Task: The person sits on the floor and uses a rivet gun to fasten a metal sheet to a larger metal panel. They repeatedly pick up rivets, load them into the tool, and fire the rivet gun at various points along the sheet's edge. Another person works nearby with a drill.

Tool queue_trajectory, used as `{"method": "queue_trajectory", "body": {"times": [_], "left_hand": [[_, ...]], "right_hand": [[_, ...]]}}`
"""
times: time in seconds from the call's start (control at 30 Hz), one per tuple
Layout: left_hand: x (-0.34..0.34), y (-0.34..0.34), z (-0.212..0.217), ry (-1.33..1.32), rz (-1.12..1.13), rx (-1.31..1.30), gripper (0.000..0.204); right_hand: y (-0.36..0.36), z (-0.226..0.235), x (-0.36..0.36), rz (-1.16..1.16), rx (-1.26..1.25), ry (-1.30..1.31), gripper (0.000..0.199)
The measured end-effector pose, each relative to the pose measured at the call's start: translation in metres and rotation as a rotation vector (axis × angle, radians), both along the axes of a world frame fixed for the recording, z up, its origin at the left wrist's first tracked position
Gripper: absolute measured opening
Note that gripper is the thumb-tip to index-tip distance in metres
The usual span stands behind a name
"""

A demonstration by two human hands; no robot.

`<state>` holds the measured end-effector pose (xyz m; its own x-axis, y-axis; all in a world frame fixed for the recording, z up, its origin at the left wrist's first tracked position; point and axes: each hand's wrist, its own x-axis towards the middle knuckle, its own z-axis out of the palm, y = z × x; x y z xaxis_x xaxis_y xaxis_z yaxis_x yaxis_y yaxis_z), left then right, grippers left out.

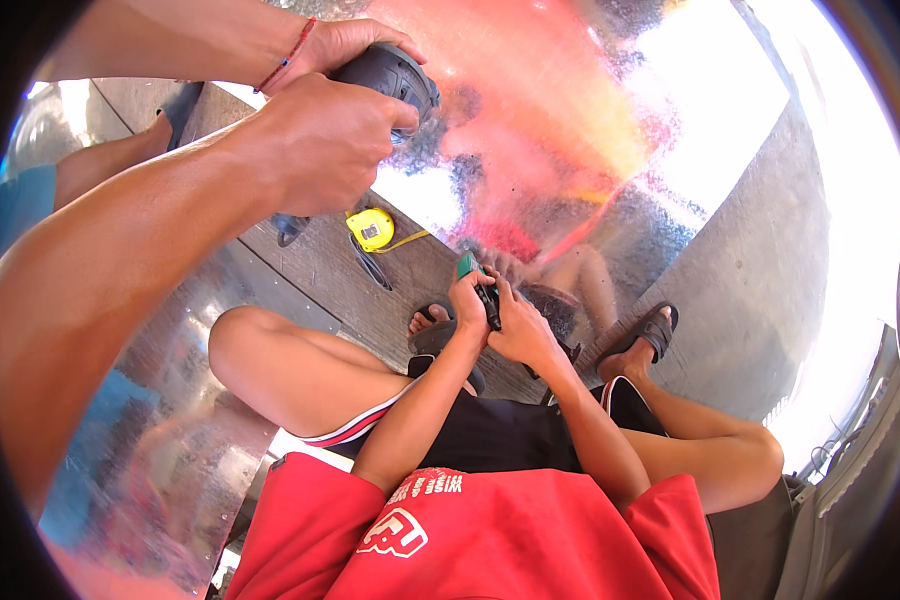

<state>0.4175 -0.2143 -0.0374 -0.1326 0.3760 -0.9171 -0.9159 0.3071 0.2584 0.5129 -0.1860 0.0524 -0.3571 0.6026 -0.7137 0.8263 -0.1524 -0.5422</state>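
Note:
My left hand (472, 305) is closed round a small green and black tool (467, 266), held above the floor between my knees. From the other side my right hand (522, 328) grips the same tool, fingers wrapped close to the left ones. Its lower part is covered by my fingers, so I cannot make out its exact kind. At the upper left, a co-worker's two hands (320, 140) hold a dark, rounded device (390, 82), apart from my hands. A yellow tape measure (371, 229) lies on the floor left of my hands, its blade partly pulled out.
A large shiny metal sheet (530, 130) lies ahead, reflecting red and white. Another reflective sheet (160, 470) lies at my left. My sandalled feet (652, 338) rest on grey boards near the sheet's edge. A co-worker's leg (110, 160) stands at far left.

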Motion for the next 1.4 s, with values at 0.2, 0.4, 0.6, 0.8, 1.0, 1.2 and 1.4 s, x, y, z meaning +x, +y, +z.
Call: {"method": "queue_trajectory", "body": {"times": [0.2, 0.4, 0.6, 0.8, 1.0, 1.2, 1.4], "left_hand": [[-0.027, 0.011, 0.01, -0.135, -0.39, -0.048, 0.016], [-0.034, 0.03, 0.023, 0.084, -0.741, -0.063, 0.033], [-0.024, 0.027, 0.014, 0.167, -0.766, -0.165, 0.038], [-0.004, 0.02, 0.023, 0.28, -0.531, -0.175, 0.04], [0.019, 0.008, 0.035, 0.337, -0.718, -0.378, 0.062], [0.037, 0.001, 0.012, 0.639, -0.695, -0.341, 0.032], [0.029, -0.014, 0.001, 0.453, -0.639, -0.229, 0.02]], "right_hand": [[0.026, -0.004, -0.016, -0.041, -0.176, -0.107, 0.07], [0.052, 0.0, -0.022, -0.034, -0.186, -0.104, 0.071], [0.002, 0.034, 0.003, -0.07, -0.149, -0.408, 0.082], [-0.009, 0.006, 0.012, -0.247, -0.314, -0.35, 0.049], [-0.028, -0.009, 0.02, -0.241, -0.191, -0.25, 0.043], [-0.037, -0.041, 0.036, -0.279, 0.008, -0.161, 0.035], [-0.045, -0.054, 0.041, -0.207, -0.042, -0.1, 0.055]]}}
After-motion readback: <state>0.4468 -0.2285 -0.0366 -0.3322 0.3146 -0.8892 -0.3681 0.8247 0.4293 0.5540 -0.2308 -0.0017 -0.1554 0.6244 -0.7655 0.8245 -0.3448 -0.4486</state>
